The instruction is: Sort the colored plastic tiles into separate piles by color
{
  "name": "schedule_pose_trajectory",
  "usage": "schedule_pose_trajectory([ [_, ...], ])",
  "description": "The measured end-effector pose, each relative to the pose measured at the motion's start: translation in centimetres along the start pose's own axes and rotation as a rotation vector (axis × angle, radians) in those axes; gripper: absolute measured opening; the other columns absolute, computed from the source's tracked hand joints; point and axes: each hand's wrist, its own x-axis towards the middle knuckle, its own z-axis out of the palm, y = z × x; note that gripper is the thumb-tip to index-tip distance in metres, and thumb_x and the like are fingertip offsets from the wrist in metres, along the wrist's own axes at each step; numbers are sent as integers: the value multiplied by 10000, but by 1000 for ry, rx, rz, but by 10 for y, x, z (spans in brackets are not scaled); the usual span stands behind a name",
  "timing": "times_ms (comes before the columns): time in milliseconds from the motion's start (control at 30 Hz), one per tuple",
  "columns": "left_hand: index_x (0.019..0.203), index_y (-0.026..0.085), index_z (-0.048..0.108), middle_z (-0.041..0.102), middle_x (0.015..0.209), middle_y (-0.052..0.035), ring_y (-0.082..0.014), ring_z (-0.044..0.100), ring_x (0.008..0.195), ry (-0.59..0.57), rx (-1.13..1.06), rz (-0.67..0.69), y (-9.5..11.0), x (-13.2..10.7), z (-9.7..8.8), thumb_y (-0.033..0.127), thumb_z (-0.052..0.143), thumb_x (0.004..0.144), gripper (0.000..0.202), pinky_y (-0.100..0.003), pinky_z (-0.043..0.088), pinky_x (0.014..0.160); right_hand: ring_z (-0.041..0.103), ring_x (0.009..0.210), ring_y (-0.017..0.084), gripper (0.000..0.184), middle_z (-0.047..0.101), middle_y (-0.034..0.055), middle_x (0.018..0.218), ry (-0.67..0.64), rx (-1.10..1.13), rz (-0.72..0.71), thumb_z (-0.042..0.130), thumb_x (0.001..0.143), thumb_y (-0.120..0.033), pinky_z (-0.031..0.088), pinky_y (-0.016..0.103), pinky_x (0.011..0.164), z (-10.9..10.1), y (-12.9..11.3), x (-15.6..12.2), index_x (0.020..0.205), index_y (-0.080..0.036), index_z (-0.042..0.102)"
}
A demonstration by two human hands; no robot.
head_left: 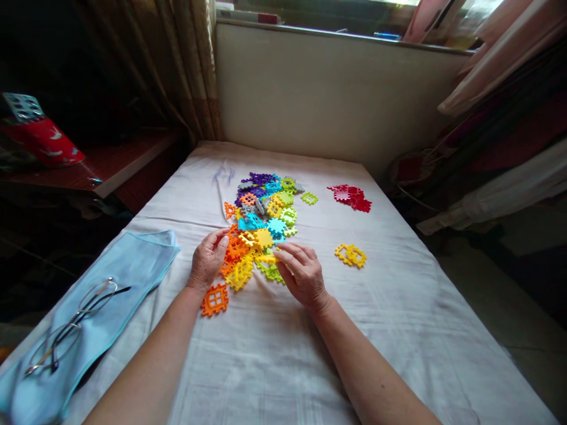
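Observation:
A mixed pile of notched interlocking plastic tiles (277, 227) lies in the middle of the cloth-covered surface. At its left edge is my left hand (209, 258), thumb and fingers closed around the edge of an orange tile (234, 235). My right hand (303, 271), at the pile's right side, pinches a yellow tile (267, 258) seen edge-on. Below that are green tiles (271, 271) and yellow frame tiles (240, 273). An orange window tile (215, 300) lies apart, close to my left wrist.
Red tiles (354, 198) are grouped at the far right, with two yellow frame tiles (351, 255) nearer. A single green tile (309, 198) sits beside the pile. Eyeglasses (73, 330) rest on a blue cloth (128, 265) at left. Beyond stands a wall (328, 94).

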Motion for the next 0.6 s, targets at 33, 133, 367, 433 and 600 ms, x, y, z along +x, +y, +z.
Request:
schedule_pose_trajectory([
  [33,1127,181,667,707,1143,-69,-223,649,1066,5,1,5,-1,0,0,450,484,872,413,-358,491,986,642,1013,203,213,723,73,1058,39,-12,52,513,940,-255,498,391,921,-6,9,2,1036,-253,703],
  [133,1118,170,670,706,1141,-79,-230,645,1071,12,9,12,-3,2,0,460,488,859,430,-367,482,999,663,824,207,281,727,90,891,214,-82,310,478,934,-349,526,352,791,-28,47,3,993,-202,710],
  [367,1106,185,677,710,1135,-72,-235,647,1070,12,27,30,-5,4,0,474,493,851,427,-376,483,1000,617,657,213,480,704,80,756,382,-269,1000,479,785,-481,467,312,639,-76,128,-27,1028,-144,719],
  [433,1109,183,677,710,1138,-73,-236,649,1070,12,33,30,-5,4,0,470,495,852,426,-375,484,1000,614,667,225,462,712,93,762,352,-282,1079,477,758,-475,454,316,627,-79,135,-34,958,-154,742],
  [600,1121,189,673,708,1151,-70,-238,648,1079,3,43,22,-6,4,0,467,499,854,423,-383,481,1009,615,716,231,445,732,101,825,291,-319,1094,476,742,-449,459,322,656,-76,141,-38,956,-178,756],
])
